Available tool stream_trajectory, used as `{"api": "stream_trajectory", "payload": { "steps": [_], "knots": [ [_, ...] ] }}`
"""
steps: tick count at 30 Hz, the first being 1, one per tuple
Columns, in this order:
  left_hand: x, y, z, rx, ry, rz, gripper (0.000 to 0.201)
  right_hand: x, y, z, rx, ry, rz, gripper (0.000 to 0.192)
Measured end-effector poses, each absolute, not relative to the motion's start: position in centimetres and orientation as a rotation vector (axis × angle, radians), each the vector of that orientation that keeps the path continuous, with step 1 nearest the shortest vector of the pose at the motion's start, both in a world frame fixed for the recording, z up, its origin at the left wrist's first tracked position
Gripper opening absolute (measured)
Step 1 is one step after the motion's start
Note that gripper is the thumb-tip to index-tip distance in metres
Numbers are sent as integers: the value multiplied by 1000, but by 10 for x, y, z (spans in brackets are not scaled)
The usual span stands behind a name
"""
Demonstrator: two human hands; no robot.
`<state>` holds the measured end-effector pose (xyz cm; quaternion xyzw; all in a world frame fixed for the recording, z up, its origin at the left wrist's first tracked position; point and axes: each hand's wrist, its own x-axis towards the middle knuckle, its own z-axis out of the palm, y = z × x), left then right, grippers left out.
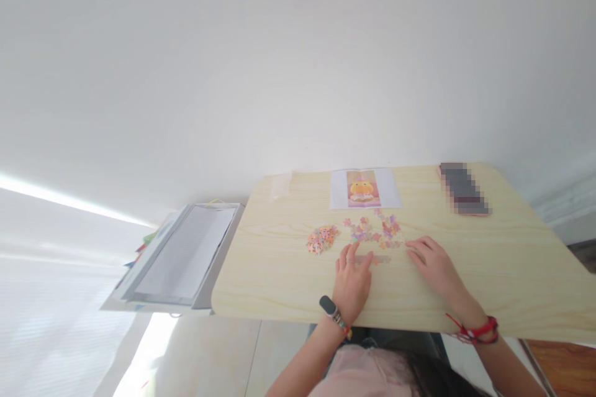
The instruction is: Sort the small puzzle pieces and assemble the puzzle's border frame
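Note:
Small jigsaw puzzle pieces (pixel 364 230) in pink, purple and orange lie scattered in a loose group on the table. My left hand (pixel 352 282) rests just in front of them, fingers apart, its fingertips at the near edge of the group. To the right, the thumb and forefinger of my right hand (pixel 435 265) come together at a small puzzle piece (pixel 404 243). A denser heap of puzzle pieces (pixel 321 239) sits left of the scattered ones. Behind them lies a white sheet with a printed picture (pixel 363 189) of a yellow figure.
The pale wooden table (pixel 261 273) reaches back to the white wall (pixel 307 74). At the back right lies a phone (pixel 464 191), and a clear plastic bag (pixel 280 186) is at the back left. Beside the table's left edge stands a bin with papers (pixel 186 254).

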<state>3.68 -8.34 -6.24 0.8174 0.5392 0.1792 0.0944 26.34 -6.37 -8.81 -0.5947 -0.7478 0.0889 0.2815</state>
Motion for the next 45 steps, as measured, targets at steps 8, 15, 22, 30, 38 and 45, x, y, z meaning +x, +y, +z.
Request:
{"api": "stream_trajectory", "payload": {
  "steps": [8, 15, 22, 30, 38, 45],
  "knots": [
    [15, -76, -65, 2416, 1720, 630, 43, 269, -59, -92, -1635, -1968, 290, 21],
    [8, -72, -63, 2412, 1728, 717, 36, 262, -46, -90, -1638, -1949, 236, 20],
    [10, -71, -64, 2411, 1712, 754, 33, 263, -39, -90, -1655, -2013, 187, 16],
    [14, -70, -63, 2430, 1686, 785, 31, 273, -43, -91, -1671, -2031, 141, 23],
    [19, -70, -60, 2453, 1645, 772, 27, 267, -45, -83, -1623, -2067, 244, 19],
    [15, -74, -60, 2440, 1666, 755, 27, 269, -44, -87, -1590, -1978, 266, 23]
  ]
}}
